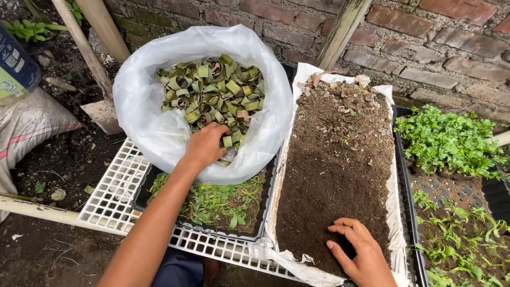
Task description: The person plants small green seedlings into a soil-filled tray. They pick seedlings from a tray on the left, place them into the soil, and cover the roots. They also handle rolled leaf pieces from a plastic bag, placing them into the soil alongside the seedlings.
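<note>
My left hand [204,144] reaches into one white plastic bag [154,106], fingers curled among the rolled green leaf rings [212,90] just ahead of it. My right hand [361,250] rests half-open, fingertips touching dark soil in one lined tray [337,159].

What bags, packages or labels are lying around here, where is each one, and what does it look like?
White plastic bag: upper middle, open and rounded, full of green leaf-strip rings; the left hand reaches in.
Blue container with a pale green label: far left edge, only partly in view.
Grey woven sack: left, on the ground, with a reddish stripe.
White liner sheet: under the soil, right of the bag; the right hand rests on the soil.
</note>
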